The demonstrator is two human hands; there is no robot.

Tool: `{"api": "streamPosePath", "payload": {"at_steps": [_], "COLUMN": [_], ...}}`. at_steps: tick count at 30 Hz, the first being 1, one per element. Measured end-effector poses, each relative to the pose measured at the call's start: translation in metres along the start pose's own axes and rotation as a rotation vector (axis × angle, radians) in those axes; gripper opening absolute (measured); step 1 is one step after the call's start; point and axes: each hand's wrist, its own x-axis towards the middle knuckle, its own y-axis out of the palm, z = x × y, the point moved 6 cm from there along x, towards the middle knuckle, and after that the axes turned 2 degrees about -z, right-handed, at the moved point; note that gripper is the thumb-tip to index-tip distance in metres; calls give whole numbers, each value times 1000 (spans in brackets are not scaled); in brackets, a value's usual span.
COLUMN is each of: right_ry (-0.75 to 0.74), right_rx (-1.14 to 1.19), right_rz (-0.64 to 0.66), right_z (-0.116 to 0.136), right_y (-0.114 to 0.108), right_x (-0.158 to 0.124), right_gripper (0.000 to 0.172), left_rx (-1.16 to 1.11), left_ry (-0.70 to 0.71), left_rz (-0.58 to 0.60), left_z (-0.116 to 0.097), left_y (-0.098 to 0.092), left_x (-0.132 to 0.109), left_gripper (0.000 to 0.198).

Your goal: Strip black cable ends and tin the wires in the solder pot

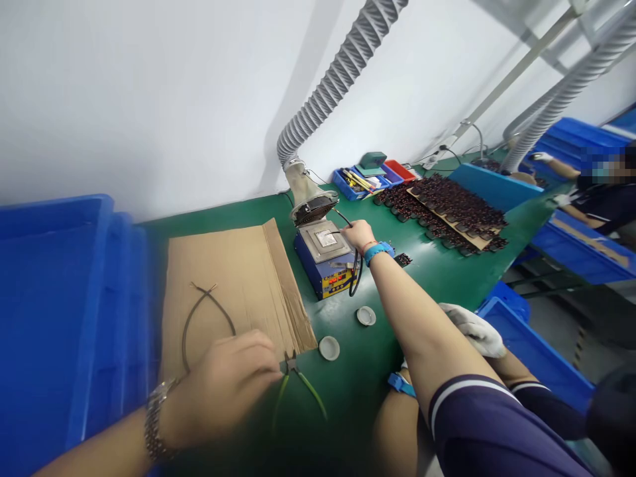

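A green workbench (447, 275) carried rows of dark wire coils (462, 199) at its far end, beside a blue parts tray (348, 185). A ribbed grey hose (338, 73) rose above the bench, a large blue bin (59, 331) stood at its near left edge, and a co-worker (601, 205) appeared beyond its far right end.

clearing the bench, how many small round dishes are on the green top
2. One small round dish sits on the green bench top beside the cardboard sheet; the other sits nearer the blue heater. More could be hidden behind the right arm.
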Motion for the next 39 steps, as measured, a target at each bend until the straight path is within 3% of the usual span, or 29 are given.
{"api": "streamPosePath", "payload": {"at_steps": [12, 18, 21, 25, 28, 30, 39], "right_ry": [44, 1, -97, -265, -321, -323, -515], "right_rx": [10, 162, 299, 543, 878, 981, 817], "right_rz": [-4, -38, -7, 67, 153, 183, 35], "right_z": [6, 13, 21, 33, 35, 34, 49], "right_y": [11, -5, -19, -32, -34, -33, -56], "right_x": [7, -6, -39, -113, -166, -192, -248], "right_gripper": [16, 6, 13, 27, 25, 21, 10], "left_rx": [-16, -15, -19, -9, -2, 2, 60], "left_ry": [-30, -33, -35, -66, -74, -74, -48], "left_rz": [12, 12, 15, 29, 25, 17, 44], "left_z": [1, 2, 2, 5, 8, 11, 12], "left_y": [1, 1, 0, 1, 2, 4, 20], "left_x": [1, 0, 1, 0, -1, -2, -3], "left_gripper": [12, 12, 13, 15, 15, 14, 14]}}
